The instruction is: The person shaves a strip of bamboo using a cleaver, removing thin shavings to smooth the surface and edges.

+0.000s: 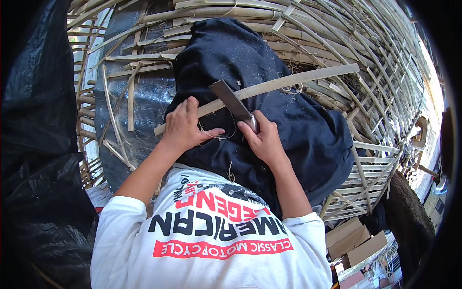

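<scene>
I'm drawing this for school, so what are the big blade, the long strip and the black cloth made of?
Blade: probably steel, being thin, flat and dull grey-brown.
Strip: likely split bamboo, unpainted, pale and straw-coloured.
Black cloth: perhaps synthetic fabric, judging by its soft folds and slight sheen; the fibre is unclear.

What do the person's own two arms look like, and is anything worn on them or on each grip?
The left grip and the right grip are bare, with no gloves visible. The forearms are uncovered too, with no watch or bracelet showing. Above them are plain white short sleeves, part of a white T-shirt with a red and black print.
</scene>
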### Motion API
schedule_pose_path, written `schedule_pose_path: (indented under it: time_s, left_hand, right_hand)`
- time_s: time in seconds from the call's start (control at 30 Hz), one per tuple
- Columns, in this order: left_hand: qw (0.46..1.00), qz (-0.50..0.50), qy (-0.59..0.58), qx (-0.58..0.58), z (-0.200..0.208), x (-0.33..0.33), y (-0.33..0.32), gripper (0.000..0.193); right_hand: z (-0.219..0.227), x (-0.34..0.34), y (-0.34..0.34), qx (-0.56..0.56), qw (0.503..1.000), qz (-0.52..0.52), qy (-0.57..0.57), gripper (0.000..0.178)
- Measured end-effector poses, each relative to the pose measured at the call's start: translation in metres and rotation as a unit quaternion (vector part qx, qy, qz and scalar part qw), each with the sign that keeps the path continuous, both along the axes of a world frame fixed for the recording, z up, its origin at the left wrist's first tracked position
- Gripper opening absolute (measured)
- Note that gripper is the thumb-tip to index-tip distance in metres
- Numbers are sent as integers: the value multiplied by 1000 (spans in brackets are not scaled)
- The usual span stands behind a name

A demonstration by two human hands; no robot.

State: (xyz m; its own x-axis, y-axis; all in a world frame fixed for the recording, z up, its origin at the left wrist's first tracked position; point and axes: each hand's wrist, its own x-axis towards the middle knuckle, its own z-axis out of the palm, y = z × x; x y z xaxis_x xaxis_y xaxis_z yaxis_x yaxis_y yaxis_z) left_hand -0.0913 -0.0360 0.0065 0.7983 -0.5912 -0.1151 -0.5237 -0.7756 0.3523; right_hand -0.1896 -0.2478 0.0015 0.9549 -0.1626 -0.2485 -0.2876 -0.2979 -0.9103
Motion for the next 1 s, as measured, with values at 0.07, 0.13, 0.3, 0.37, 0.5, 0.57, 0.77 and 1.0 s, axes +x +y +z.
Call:
schedule_pose_path:
  time_s: [0.07, 0.13, 0.3, 0.37, 0.5, 0.57, 0.77, 1.0]
  left_hand:
    - [1000, -2, -4, -7, -2, -1, 0, 88]
    - [1000, 3, -11, -10, -2, -3, 0, 86]
    - [1000, -6, -25, -14, -4, -4, 2, 76]
    - [999, -19, -35, -31, -6, -3, 4, 69]
    - [995, -22, -33, -88, -7, -1, 10, 49]
    - [992, -12, -33, -121, -2, -1, 11, 34]
    - [989, 26, 12, -143, 20, 2, 25, 31]
    - [997, 39, 62, -2, 31, 5, 28, 36]
  right_hand:
    - [-11, -9, -3, 36, 997, -67, 14, 29]
    - [-13, -13, -8, 74, 990, -116, 19, 28]
    - [14, -22, -69, 78, 973, -216, -19, 22]
    - [25, -19, -93, 63, 957, -281, -23, 29]
    - [33, -14, -120, 65, 942, -318, -81, 29]
    - [33, -15, -117, 71, 942, -317, -88, 27]
    - [20, -29, -96, 94, 954, -284, -34, 25]
    - [29, -30, -101, 102, 952, -289, -5, 25]
